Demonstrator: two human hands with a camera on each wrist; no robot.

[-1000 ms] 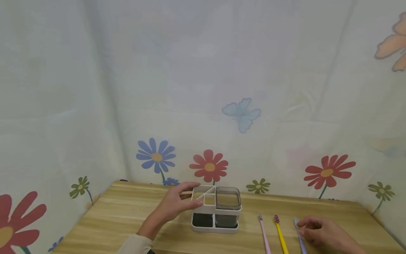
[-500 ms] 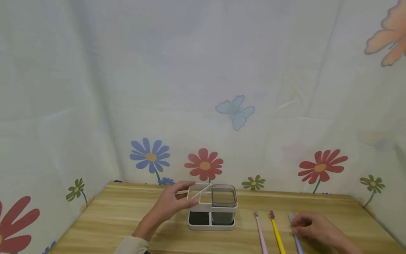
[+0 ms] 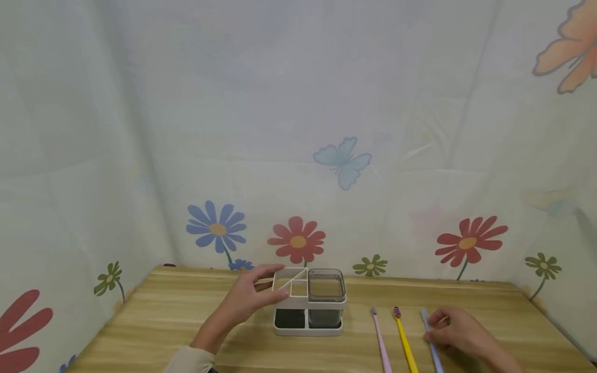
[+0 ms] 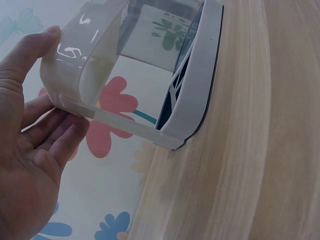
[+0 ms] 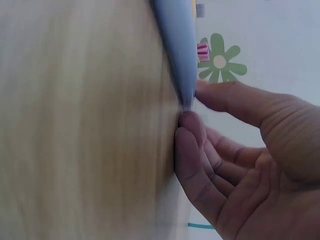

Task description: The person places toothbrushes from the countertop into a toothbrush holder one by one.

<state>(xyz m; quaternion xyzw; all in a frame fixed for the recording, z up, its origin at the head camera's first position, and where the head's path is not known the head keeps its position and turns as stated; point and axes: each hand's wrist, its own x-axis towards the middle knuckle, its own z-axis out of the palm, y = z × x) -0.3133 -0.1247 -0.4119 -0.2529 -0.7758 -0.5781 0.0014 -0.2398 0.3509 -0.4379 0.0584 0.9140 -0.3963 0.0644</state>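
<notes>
A white toothbrush holder (image 3: pixel 308 332) with a divided upper tray stands on the wooden table. My left hand (image 3: pixel 247 298) grips the tray's left side, thumb in front and fingers behind. In the left wrist view, the thumb and fingertips touch the holder's pale upper part (image 4: pixel 62 75). A translucent grey cup (image 3: pixel 326 299) sits in its right half. On the right, my right hand (image 3: pixel 459 331) pinches a blue toothbrush (image 3: pixel 435 355) near its head. The right wrist view shows thumb and fingers on either side of the blue handle (image 5: pixel 177 45), low at the tabletop.
Between the holder and my right hand lie a pink toothbrush (image 3: pixel 381 344) and a yellow toothbrush (image 3: pixel 406 344), heads pointing away from me. Behind the wooden table (image 3: pixel 186 295) hangs a pale curtain (image 3: pixel 242 103) printed with flowers and butterflies.
The head view has shifted slightly, so everything sits a little further left. My right thumb and fingers have closed in on the blue toothbrush. My left hand stays on the holder.
</notes>
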